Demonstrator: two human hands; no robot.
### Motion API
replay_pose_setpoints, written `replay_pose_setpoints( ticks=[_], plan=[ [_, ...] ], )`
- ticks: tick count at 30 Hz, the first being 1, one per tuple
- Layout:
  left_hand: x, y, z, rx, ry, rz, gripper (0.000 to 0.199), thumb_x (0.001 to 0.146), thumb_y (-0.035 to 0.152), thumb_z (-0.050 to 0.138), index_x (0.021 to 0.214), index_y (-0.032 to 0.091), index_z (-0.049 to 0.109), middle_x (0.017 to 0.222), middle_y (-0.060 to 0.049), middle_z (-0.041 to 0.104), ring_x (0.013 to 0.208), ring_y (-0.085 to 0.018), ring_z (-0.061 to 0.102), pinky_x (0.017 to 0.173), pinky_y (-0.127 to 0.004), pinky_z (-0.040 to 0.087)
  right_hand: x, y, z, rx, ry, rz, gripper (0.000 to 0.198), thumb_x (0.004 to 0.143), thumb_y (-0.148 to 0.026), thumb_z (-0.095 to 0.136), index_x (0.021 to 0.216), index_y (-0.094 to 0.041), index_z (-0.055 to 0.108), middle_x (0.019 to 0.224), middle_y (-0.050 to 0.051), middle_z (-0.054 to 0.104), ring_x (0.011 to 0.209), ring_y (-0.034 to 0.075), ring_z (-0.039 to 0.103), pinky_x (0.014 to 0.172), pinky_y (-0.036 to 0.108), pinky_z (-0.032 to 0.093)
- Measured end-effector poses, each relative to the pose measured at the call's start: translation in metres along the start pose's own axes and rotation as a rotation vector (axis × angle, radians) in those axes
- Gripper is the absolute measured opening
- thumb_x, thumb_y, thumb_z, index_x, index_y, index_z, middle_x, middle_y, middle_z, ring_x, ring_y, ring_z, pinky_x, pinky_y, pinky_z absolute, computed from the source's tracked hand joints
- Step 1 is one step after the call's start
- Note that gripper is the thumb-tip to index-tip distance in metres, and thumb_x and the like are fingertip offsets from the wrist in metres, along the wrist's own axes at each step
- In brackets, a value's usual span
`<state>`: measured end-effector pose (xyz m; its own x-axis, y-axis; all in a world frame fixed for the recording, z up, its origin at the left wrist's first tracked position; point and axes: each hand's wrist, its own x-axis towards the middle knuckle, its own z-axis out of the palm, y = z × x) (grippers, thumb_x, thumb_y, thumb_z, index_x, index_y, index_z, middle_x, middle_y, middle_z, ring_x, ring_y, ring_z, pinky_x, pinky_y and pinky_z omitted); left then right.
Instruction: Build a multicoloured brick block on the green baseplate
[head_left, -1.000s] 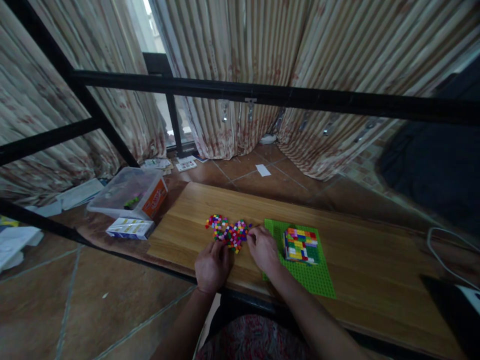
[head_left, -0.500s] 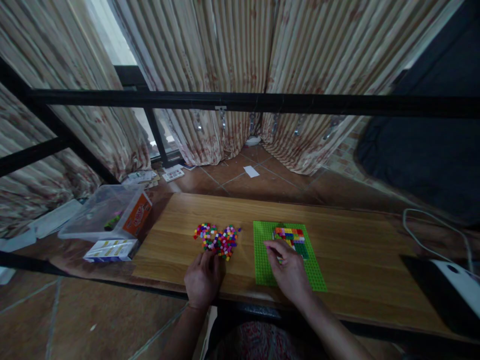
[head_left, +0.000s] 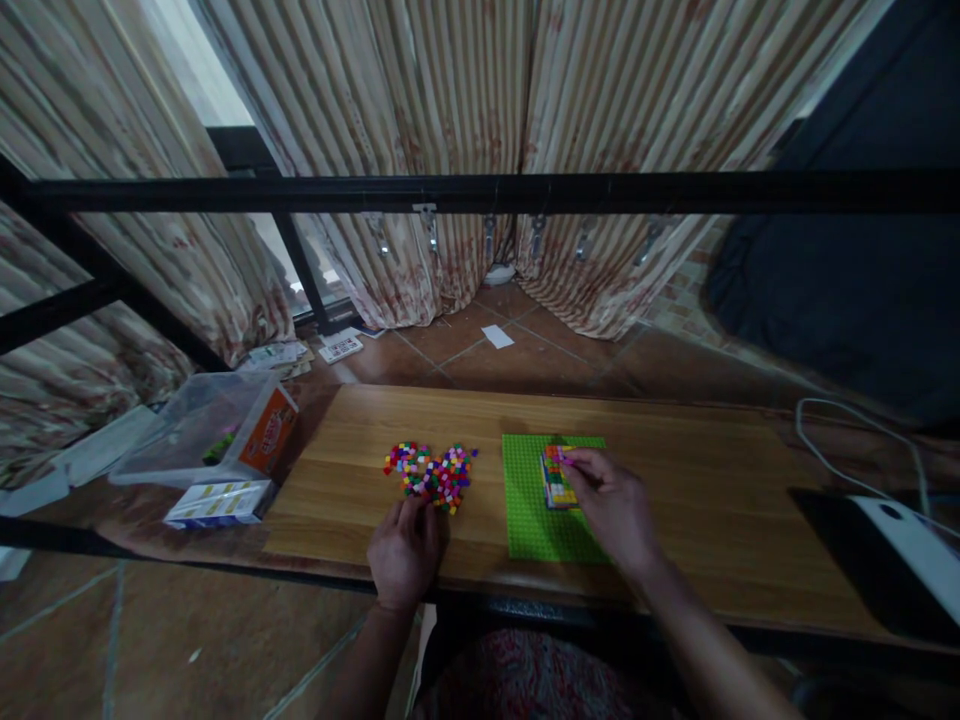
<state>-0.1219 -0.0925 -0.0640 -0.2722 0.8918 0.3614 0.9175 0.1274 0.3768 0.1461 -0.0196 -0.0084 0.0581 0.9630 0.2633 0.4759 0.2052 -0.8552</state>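
My right hand [head_left: 619, 505] pinches a pink brick [head_left: 568, 462], the multicoloured block [head_left: 558, 491] just beneath that pinch. My left hand [head_left: 405, 555], farther from it, sits by the loose brick pile [head_left: 448, 476], its hold unclear

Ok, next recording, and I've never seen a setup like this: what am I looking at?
There is no machine here: these are a person's bare hands, filmed by one camera worn on the head, looking forward and down. On the wooden board lies a pile of small colorful bricks; the left hand rests at its near edge, but whether it grips one is too small to tell. To the right, a green plate carries a multicolored block. The right hand partly covers it, pinching what looks like a pink brick. Left of the board sit a clear tub and a box.
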Motion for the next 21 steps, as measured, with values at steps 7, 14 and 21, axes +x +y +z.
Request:
replay_pose_setpoints(
  ticks=[7,14,21],
  plan=[
    [0.0,0.0,0.001,-0.008,0.001,-0.004,0.023,0.092,0.037,0.047,0.092,0.022,0.065,0.084,-0.005,0.069,0.075,-0.017,0.064,0.067,-0.027,0.041,0.005,-0.009,-0.006,-0.131,-0.064,-0.1,0.022,0.089,-0.037,0.053,0.094,-0.023,0.069,0.097,0.006,0.07,0.085,0.021,0.067,0.078,0.036,0.053],
    [0.001,0.005,-0.002,-0.019,-0.021,-0.033,0.024,0.092,0.038,0.047,0.093,0.023,0.065,0.085,-0.005,0.069,0.077,-0.018,0.064,0.067,-0.027,0.04,0.021,-0.008,-0.007,-0.326,-0.155,-0.206,0.019,0.089,-0.032,0.053,0.086,-0.023,0.07,0.09,0.004,0.067,0.08,0.019,0.063,0.075,0.032,0.048],
    [0.0,0.004,0.0,-0.025,-0.027,-0.035,0.024,0.092,0.037,0.047,0.094,0.022,0.065,0.085,-0.005,0.069,0.077,-0.018,0.063,0.067,-0.027,0.04,0.032,-0.003,0.0,-0.544,-0.221,-0.276,0.018,0.084,-0.024,0.055,0.077,-0.023,0.071,0.087,0.004,0.065,0.078,0.018,0.06,0.072,0.03,0.045]
  ],
)
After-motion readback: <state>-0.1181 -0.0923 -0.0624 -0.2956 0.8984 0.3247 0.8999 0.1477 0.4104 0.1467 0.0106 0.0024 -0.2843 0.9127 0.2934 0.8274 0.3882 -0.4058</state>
